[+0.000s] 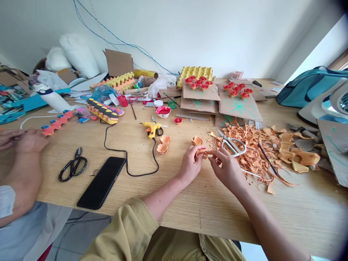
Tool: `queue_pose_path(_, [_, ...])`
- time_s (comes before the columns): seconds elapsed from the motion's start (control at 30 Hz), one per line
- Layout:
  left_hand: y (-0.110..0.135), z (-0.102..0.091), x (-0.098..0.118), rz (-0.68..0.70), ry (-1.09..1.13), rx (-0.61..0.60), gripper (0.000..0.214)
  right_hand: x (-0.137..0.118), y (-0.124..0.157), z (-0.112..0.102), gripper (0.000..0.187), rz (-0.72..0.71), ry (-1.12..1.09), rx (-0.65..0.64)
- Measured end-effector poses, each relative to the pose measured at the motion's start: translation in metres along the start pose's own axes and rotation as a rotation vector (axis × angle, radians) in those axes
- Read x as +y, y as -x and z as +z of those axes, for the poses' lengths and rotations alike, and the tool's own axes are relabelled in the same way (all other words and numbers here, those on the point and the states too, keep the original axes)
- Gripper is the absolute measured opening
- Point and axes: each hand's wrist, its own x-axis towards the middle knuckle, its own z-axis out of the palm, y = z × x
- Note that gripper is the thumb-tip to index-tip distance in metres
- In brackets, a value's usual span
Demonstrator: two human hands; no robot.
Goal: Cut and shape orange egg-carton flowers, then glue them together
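My left hand (pixel 191 163) and my right hand (pixel 227 168) meet above the wooden table (pixel 190 203), both pinching one small orange egg-carton piece (pixel 203 153) between their fingertips. Just beyond my fingers stands an orange carton cup flower (pixel 197 140). Two more orange cups (pixel 163 144) lie to the left, beside a yellow glue gun (pixel 151 127). White-handled scissors (pixel 232 144) rest on a heap of orange carton scraps (pixel 258 156) at my right.
A black phone (pixel 101 182) and black scissors (pixel 73 168) lie front left. Another person's hand (pixel 29 141) rests at the left edge. Red painted flowers (pixel 199 82) sit on cardboard sheets (pixel 239 105) at the back, near a yellow egg tray (pixel 196 71). A teal bag (pixel 307 87) is far right.
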Motion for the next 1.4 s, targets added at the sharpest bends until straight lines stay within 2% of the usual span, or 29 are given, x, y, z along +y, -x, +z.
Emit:
queue_pose_path(0.23, [0.0034,0.0050,0.0013,-0.047,0.007,-0.071,0.032,-0.0008,0.0005,0.0004,0.019,-0.009,0.105,0.040])
queue_pose_path(0.43, [0.0058,0.0058,0.0047,-0.065,-0.024,-0.042,0.028,-0.0039,0.0030,0.0016,0.021,-0.064,0.233,0.078])
queue_pose_path(0.67, [0.0063,0.0009,0.0086,-0.110,0.028,-0.089,0.027,-0.0051,0.0017,0.0011,0.020,-0.052,0.205,0.038])
queue_pose_path(1.13, [0.0060,0.0023,0.0037,-0.121,0.057,-0.059,0.026,-0.0062,0.0025,0.0025,0.019,-0.060,0.214,0.049])
queue_pose_path(1.27, [0.0057,0.0012,0.0019,-0.137,0.095,-0.058,0.019,-0.0065,0.0024,0.0015,0.019,-0.107,0.230,0.065])
queue_pose_path(1.4, [0.0049,0.0000,-0.0008,-0.198,0.129,-0.075,0.013,-0.0060,0.0017,-0.0007,0.023,-0.222,0.317,0.060])
